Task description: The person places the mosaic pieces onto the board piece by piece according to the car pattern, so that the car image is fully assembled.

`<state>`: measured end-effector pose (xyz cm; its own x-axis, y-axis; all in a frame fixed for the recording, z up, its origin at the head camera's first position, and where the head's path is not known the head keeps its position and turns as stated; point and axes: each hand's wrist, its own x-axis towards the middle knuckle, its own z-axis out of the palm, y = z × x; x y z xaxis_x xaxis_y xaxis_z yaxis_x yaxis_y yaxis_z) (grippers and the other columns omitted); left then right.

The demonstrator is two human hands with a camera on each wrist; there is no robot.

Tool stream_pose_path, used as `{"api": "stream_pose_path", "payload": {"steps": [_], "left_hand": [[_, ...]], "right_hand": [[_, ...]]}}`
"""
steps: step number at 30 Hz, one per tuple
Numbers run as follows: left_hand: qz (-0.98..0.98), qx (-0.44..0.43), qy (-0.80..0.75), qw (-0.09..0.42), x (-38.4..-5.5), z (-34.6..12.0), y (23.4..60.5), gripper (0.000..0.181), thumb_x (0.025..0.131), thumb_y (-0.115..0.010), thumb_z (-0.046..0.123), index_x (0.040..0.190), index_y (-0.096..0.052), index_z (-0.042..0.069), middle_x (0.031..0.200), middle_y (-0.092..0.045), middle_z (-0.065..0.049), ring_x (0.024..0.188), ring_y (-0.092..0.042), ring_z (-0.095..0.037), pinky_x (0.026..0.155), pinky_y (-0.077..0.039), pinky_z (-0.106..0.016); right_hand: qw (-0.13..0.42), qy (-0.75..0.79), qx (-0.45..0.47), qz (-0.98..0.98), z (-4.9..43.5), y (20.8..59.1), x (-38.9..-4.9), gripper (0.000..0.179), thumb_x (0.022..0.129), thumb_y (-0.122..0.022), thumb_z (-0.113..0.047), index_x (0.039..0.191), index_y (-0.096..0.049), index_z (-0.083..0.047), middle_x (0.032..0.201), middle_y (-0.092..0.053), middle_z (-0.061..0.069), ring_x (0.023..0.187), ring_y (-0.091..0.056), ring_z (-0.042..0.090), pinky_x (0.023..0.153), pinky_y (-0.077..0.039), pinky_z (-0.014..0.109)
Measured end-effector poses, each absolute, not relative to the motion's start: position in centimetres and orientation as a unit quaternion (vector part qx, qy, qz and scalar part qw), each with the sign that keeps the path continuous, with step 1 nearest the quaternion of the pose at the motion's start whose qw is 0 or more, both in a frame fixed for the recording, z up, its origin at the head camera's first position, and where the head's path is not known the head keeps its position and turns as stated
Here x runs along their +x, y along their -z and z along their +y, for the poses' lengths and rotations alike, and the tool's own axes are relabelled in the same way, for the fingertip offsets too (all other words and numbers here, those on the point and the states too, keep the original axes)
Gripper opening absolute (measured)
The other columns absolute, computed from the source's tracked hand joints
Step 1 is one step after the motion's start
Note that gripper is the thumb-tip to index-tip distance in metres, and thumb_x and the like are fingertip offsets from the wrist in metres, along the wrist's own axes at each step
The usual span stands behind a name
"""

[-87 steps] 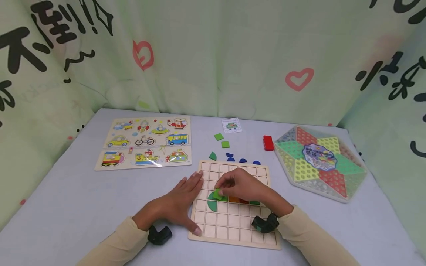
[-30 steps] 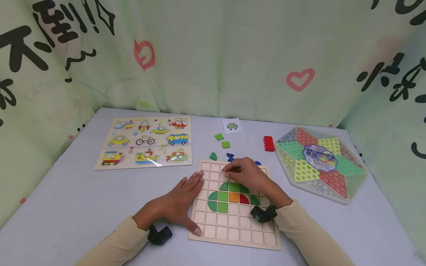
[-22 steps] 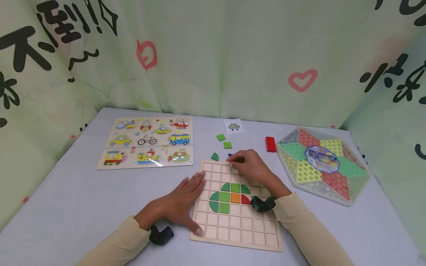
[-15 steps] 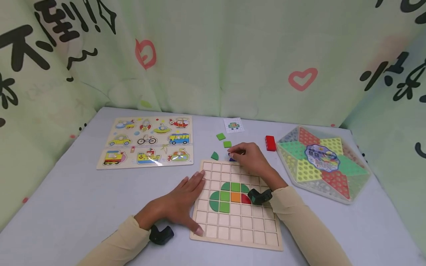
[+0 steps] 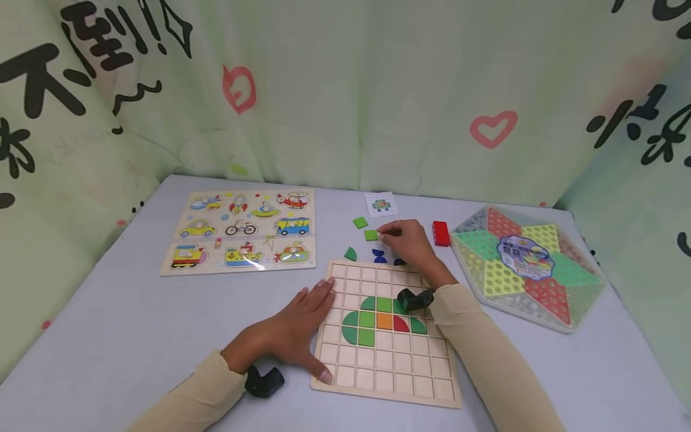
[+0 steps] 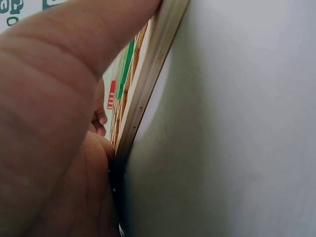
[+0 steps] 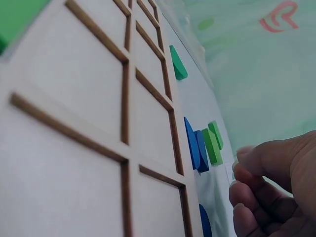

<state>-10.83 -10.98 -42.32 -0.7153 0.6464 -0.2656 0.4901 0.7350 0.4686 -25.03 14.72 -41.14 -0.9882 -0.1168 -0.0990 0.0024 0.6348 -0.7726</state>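
Note:
My left hand lies spread along the left edge of a wooden grid board, its fingertips and thumb resting on the rim. On the board sit several green pieces, an orange square and a red quarter-round piece. Past the far edge, my right hand holds nothing, its fingers loosely bent and their tips right beside a light green square. Another green square lies just behind it. In the right wrist view, the thumb is close to the bent fingers.
Blue half-round pieces and a green quarter piece lie beyond the board. A pattern card is farther back. A vehicle puzzle board lies left; a red block and a hexagonal game box lie right.
The right hand has let go of a light green square, now lying in the grid, and moved away over the far edge toward the loose green squares. The left hand stays on the board.

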Motion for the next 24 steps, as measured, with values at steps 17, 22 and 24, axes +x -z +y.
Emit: {"api": "stream_pose_path", "payload": {"steps": [17,22,24], "left_hand": [[0.908,0.312,-0.184,0.211,-10.8,-10.9,42.4,0.135,0.061,-0.075,0.073,0.156,-0.008,0.006,0.162,0.011,-0.005,0.147,0.012,-0.018,0.116,0.002,-0.044],[0.909,0.31,-0.185,0.209,-10.8,-10.9,42.3,0.135,0.06,-0.075,0.073,0.156,-0.008,0.006,0.163,0.011,-0.005,0.147,0.012,-0.018,0.116,0.002,-0.044],[0.909,0.309,-0.186,0.208,-10.8,-10.9,42.3,0.135,0.06,-0.075,0.073,0.156,-0.008,0.006,0.163,0.011,-0.005,0.147,0.012,-0.019,0.116,0.002,-0.045]], "right_hand": [[0.08,0.42,-0.068,0.902,14.0,41.8,-27.0,0.023,0.096,-0.059,-0.009,0.116,-0.069,-0.005,0.118,-0.063,0.012,0.109,-0.055,0.027,0.096,-0.045,0.04],[0.086,0.405,-0.082,0.907,13.9,41.9,-27.3,0.023,0.095,-0.061,-0.009,0.117,-0.069,-0.005,0.118,-0.064,0.013,0.108,-0.056,0.027,0.096,-0.046,0.041],[0.093,0.397,-0.093,0.908,13.8,41.8,-27.4,0.024,0.095,-0.062,-0.009,0.118,-0.068,-0.005,0.116,-0.064,0.012,0.107,-0.056,0.026,0.095,-0.046,0.041]]}}
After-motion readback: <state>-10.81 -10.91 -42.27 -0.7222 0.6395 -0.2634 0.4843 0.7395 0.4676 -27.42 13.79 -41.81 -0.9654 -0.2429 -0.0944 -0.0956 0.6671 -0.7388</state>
